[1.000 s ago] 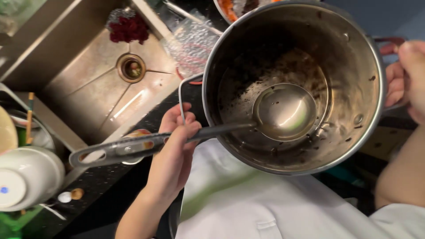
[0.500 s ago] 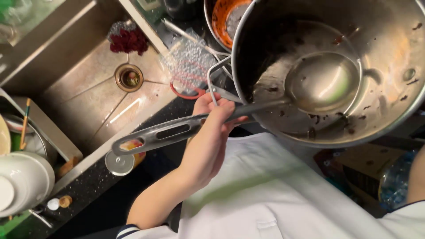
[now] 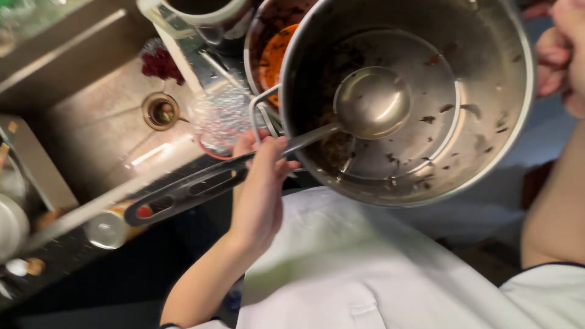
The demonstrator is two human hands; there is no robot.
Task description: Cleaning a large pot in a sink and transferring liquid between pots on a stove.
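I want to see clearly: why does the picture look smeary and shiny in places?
In the head view, the sink side and the ladle handle look smeared with blur; the pot wall and ladle bowl shine with glare; the left hand looks fairly sharp; the right hand is cut off at the edge.

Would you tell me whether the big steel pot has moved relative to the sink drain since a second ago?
Yes: the pot has shifted closer to the sink drain.
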